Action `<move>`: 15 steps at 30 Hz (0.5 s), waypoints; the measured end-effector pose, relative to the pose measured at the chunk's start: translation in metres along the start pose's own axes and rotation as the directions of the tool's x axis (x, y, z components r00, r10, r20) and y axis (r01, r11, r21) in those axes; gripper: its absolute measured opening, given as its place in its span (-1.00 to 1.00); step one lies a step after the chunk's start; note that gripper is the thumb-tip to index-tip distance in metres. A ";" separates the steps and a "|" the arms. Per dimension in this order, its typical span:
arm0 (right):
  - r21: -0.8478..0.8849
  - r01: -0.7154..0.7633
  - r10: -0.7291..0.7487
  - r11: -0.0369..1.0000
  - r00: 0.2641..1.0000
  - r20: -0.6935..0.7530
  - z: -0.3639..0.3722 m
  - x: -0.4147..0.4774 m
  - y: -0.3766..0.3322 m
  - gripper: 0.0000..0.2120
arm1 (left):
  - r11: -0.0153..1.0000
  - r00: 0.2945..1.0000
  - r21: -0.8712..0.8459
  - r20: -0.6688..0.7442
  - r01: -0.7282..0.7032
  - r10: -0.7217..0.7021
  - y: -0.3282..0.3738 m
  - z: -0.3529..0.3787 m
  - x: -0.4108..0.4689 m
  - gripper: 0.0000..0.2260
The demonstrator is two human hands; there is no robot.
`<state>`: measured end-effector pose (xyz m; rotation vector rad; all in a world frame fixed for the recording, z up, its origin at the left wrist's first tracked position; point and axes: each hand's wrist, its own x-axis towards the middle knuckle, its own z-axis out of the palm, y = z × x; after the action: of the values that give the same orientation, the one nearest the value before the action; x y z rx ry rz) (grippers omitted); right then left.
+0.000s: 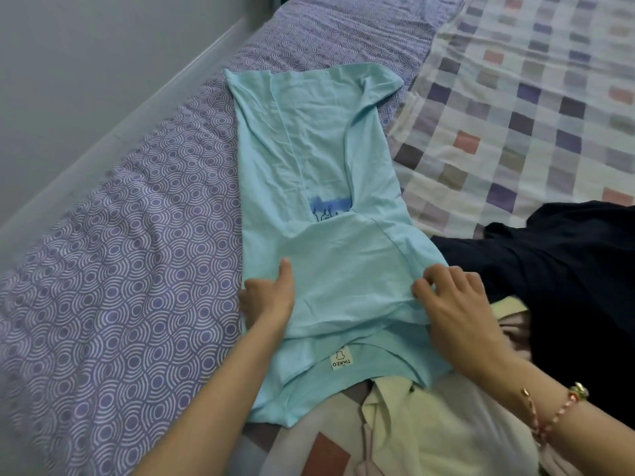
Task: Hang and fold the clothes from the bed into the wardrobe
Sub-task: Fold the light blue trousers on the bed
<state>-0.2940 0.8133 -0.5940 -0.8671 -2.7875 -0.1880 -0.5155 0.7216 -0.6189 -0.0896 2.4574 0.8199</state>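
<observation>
Head view looks down on a pale blue tee (330, 159) spread lengthwise on the bed (120, 252), collar end nearest the person and hem far up the sheet. Both long sides are turned in over the middle, leaving a narrow strip with a scrap of blue print (330, 209) showing in the gap. That narrowing suits a crosswise fold next. The left hand (269, 298) takes the tee's left edge below the shoulder, thumb lying on top and fingers tucked out of sight beneath, so it pinches the cloth. The right hand (457, 300), a bracelet (563, 403) on its wrist, holds the opposite edge with curled fingertips bunching the fabric. Matching grips on either side at one level would let the collar end be lifted and carried over evenly, without skewing the strip. The neck label (340, 361) lies face up between the forearms, just behind the held line. The tee's near end overlaps a cream shirt (429, 424), and a dark garment (567, 269) lies just right of it on a checked blanket (515, 97). These seem to be the waiting pile, so the task looks far from done. No wardrobe is in view. Thin jersey like this slips easily, so the turned-in sides could slide open on lifting.
</observation>
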 end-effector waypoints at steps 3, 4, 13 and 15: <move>0.001 0.039 -0.039 0.999 0.995 0.091 -0.004 0.003 0.002 -0.58 | 0.998 0.986 -0.023 0.156 0.058 -0.054 0.011 0.012 0.002 -0.28; 0.022 0.059 -0.061 0.998 0.992 0.114 -0.006 0.005 0.003 -0.58 | 1.000 0.987 0.003 0.162 0.019 -0.019 0.014 0.013 0.004 -0.36; 0.151 0.242 -0.277 0.958 0.919 0.282 -0.039 -0.002 0.000 -0.36 | 0.871 0.862 0.033 -0.126 -0.490 0.490 0.005 -0.047 -0.013 -0.65; 0.188 0.275 -0.324 0.943 0.889 0.323 -0.044 -0.006 -0.008 -0.40 | 0.874 0.861 0.085 -0.153 -0.478 0.485 -0.016 -0.057 -0.010 -0.66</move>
<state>-0.2864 0.7948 -0.5531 -0.4657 -3.2119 0.1256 -0.5305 0.6745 -0.5844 0.5171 2.7000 0.9961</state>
